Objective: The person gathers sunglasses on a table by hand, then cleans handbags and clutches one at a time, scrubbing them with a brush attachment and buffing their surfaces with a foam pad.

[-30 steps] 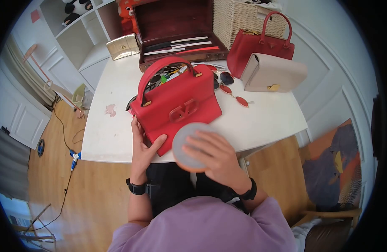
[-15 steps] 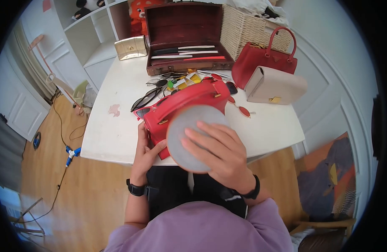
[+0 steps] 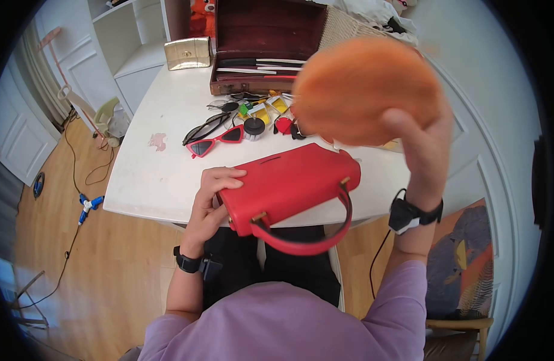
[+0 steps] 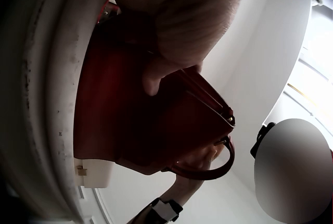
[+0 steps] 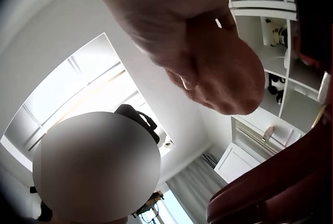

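Observation:
A red handbag (image 3: 289, 186) lies tipped over near the table's front edge, its handle hanging toward the person. My left hand (image 3: 210, 195) grips the bag's left end, with fingers over the top and thumb beneath; the left wrist view shows that thumb pressed along the red leather (image 4: 119, 109). Raised at the right, my right hand (image 3: 424, 144) holds a round, fuzzy orange polishing pad (image 3: 361, 87), thumb against its orange face. In the right wrist view the pad (image 5: 229, 73) stands in the grasp, away from the handbag.
Red cat-eye sunglasses (image 3: 215, 143) and several other glasses lie behind the bag. Farther back stand an open brown case (image 3: 268, 27) with long strips inside, a gold clutch (image 3: 188, 54) and a wicker basket (image 3: 346, 27). The pad hides much of the table's right side.
My right hand has lifted the pad up and right, away from the handbag, turning its orange face into view. The left hand has tipped the bag so its handle now points toward the person.

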`<state>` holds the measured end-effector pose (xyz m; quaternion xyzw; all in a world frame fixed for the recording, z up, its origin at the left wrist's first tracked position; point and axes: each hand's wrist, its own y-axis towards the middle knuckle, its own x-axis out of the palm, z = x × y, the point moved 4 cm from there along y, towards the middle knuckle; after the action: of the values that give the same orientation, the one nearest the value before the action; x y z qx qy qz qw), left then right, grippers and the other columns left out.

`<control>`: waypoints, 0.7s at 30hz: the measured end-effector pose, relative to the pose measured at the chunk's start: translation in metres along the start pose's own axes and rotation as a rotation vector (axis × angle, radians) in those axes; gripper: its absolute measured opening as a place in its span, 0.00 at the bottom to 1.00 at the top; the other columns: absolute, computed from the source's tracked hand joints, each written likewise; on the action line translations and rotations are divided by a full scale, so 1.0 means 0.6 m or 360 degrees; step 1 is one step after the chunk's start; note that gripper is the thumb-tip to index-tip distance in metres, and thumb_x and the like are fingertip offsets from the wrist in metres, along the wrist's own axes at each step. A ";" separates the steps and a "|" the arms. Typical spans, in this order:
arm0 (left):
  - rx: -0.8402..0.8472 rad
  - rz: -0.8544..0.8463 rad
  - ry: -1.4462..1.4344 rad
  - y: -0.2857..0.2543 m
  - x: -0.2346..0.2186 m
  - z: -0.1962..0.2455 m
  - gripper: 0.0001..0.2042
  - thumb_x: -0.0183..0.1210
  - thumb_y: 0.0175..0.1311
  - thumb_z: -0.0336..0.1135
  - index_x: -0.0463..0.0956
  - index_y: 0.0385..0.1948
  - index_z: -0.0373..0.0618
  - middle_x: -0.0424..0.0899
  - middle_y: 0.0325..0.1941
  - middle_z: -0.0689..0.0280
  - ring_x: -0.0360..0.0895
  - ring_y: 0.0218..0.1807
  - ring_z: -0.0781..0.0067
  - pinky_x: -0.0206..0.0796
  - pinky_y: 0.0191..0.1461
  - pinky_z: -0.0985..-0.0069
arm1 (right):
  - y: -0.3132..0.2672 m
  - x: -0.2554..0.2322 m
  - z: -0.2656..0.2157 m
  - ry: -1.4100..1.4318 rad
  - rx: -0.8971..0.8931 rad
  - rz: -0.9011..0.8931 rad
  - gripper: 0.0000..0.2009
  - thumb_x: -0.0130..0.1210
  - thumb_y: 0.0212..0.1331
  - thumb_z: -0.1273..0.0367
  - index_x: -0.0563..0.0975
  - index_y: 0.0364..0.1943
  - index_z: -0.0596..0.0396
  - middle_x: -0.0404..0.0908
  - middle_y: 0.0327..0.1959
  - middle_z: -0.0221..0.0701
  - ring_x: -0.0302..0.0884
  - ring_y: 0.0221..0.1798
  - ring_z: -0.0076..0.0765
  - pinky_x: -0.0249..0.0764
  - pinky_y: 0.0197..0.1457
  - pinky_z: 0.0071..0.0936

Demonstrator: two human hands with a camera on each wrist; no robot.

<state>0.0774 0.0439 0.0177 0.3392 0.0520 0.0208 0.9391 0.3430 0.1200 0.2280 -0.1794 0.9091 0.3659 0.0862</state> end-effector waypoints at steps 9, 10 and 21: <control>-0.0073 0.0036 0.0047 -0.003 0.000 0.005 0.24 0.58 0.46 0.14 0.79 0.47 0.48 0.77 0.59 0.64 0.66 0.62 0.60 0.58 0.67 0.66 | 0.037 0.105 0.033 -0.0148 0.0129 -0.1063 0.19 0.69 0.52 0.66 0.79 0.47 0.59 0.83 0.39 0.29 0.78 0.46 0.20 0.74 0.52 0.23; -0.0035 0.0019 0.0081 0.000 0.000 0.007 0.23 0.58 0.46 0.14 0.80 0.46 0.48 0.78 0.58 0.64 0.66 0.62 0.60 0.58 0.68 0.65 | 0.046 0.096 0.042 -0.0060 0.0152 -0.0868 0.18 0.67 0.54 0.67 0.79 0.47 0.59 0.84 0.40 0.30 0.80 0.45 0.20 0.76 0.50 0.25; 0.0101 -0.0074 0.0308 0.003 0.002 0.022 0.19 0.62 0.46 0.19 0.83 0.41 0.52 0.82 0.54 0.67 0.71 0.60 0.61 0.56 0.69 0.60 | 0.044 0.111 0.115 -0.1245 -0.0107 -0.1204 0.18 0.64 0.44 0.76 0.85 0.45 0.54 0.87 0.41 0.36 0.84 0.44 0.38 0.77 0.50 0.32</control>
<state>0.0799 0.0369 0.0291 0.3638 0.1508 0.0300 0.9187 0.2731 0.1680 0.1759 -0.3471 0.6689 0.3778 0.5380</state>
